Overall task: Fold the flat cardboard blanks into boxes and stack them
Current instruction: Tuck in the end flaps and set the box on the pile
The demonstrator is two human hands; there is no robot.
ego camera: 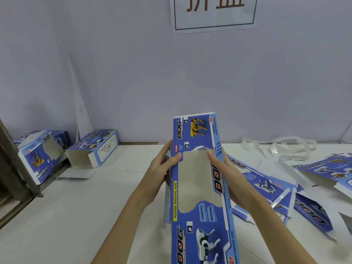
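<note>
Both hands hold one blue cardboard blank (200, 187) up over the middle of the table, with its long side running from near to far. The left hand (162, 172) wraps around the left edge, its thumb lying flat on the printed front and its other fingers curled behind, out of sight. The right hand (226, 176) grips the right edge the same way, with its thumb pressing down by the top of the see-through window (196, 180) in the front. So each hand is pinching the card between thumb and fingers, not spread open. The blank looks partly pushed open, because a side panel shows along the left edge, but I cannot tell how far. I think this is the step of opening a flat blank into a tube. The next move probably calls for squeezing the two edges toward each other until the sides stand square, then tucking in the end flaps. To the right, more flat blanks (270, 189) lie in a loose pile on the white table (95, 197). At the far left, one folded box (95, 147) lies on its side with an open end, and another box (38, 155) leans just beside it. White strips (282, 147) lie at the far right, and a paper sign (214, 13) hangs on the wall.
</note>
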